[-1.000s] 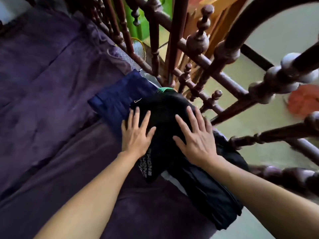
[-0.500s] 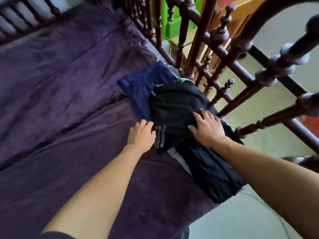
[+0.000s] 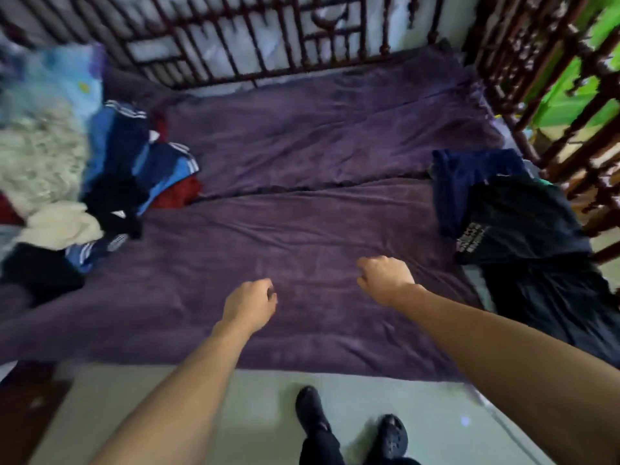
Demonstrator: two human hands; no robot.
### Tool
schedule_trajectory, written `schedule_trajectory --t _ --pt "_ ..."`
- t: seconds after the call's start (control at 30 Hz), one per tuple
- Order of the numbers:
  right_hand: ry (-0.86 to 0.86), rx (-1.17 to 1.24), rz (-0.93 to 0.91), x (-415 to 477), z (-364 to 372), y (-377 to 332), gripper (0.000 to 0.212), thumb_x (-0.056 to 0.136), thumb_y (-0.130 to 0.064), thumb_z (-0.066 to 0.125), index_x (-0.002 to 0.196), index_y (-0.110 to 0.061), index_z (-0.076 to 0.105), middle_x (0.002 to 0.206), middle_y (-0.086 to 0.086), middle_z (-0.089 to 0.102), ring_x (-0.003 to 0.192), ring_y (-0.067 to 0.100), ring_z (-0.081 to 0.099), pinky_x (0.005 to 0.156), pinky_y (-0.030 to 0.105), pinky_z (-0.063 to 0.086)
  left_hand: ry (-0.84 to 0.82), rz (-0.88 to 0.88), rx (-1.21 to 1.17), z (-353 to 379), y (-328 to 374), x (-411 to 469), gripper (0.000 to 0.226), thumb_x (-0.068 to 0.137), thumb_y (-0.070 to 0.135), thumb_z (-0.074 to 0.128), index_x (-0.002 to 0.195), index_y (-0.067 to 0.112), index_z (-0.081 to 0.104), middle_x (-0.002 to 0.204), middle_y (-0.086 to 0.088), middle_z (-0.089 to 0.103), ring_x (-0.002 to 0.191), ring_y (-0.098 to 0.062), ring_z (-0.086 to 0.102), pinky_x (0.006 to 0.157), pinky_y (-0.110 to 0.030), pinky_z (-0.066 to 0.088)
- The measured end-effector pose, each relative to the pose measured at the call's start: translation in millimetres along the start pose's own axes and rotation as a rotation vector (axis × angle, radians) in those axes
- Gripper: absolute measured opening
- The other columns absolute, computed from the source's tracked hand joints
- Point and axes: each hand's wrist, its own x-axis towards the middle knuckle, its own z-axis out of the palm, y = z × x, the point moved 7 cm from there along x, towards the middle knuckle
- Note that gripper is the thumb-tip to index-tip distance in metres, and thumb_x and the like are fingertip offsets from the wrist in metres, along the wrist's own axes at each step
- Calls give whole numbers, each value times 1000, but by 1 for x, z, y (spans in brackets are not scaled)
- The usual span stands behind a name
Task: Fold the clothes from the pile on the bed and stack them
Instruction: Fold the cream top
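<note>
A pile of unfolded clothes (image 3: 134, 182), blue with white stripes, black, red and cream, lies at the left of the purple bed (image 3: 302, 229). At the right edge sits a stack of folded clothes: a black shirt with white lettering (image 3: 516, 219) on top of a navy garment (image 3: 469, 172), with another black garment (image 3: 550, 303) in front. My left hand (image 3: 250, 302) and my right hand (image 3: 385, 278) hover over the middle of the bed with loosely curled fingers and hold nothing.
A dark wooden railing (image 3: 255, 38) runs along the back and the right side (image 3: 550, 105) of the bed. A patterned pillow (image 3: 37, 149) lies at the far left. My feet in black shoes (image 3: 349, 427) stand on the pale floor.
Both hands have left the black shirt on the stack and moved left to the middle of the bed. The view has swung left, bringing the unfolded pile into sight.
</note>
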Motion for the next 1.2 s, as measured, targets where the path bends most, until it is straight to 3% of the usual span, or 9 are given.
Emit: schedule_trajectory --t 0.3,0.53,0.7,0.87,1.07,1.2 --pt "76 -77 -329 40 -21 -278 24 95 -33 45 107 -17 58 105 10 67 93 35 63 64 33 37 165 -277 -82 -63 -262 -99 21 89 32 54 105 23 65 103 -4 70 101 -28 63 80 -35 51" --pt "53 -24 -291 81 6 -443 24 94 -32 48 108 -15 58 106 11 65 94 35 62 65 33 38 148 -318 -58 -93 -442 -110 23 89 34 55 109 26 64 110 -3 69 106 -28 61 84 -35 50" --pt "43 31 -241 108 21 -508 23 92 -34 47 107 -19 58 106 9 65 93 34 61 67 34 40 129 -278 -53 -119 -516 -86 26 91 32 54 114 23 63 114 -4 67 109 -27 60 86 -35 49" --pt "58 25 -179 157 25 -537 28 91 -40 47 111 -22 56 110 7 65 98 33 62 74 35 45 110 -189 -62 -138 -554 -37 23 93 33 52 110 19 61 105 -2 68 98 -25 62 78 -34 50" --pt "20 80 -83 254 54 -567 31 91 -35 48 117 -18 54 115 9 64 102 33 61 73 35 42 74 -163 -32 -147 -628 62 28 92 33 54 118 22 61 99 0 68 92 -21 63 69 -30 47" --pt "-69 146 -32 314 90 -604 33 91 -36 49 118 -17 52 118 7 62 104 32 60 76 35 44 -15 -171 -13 -139 -688 129 30 91 32 55 119 22 61 99 0 67 90 -19 62 73 -31 50"
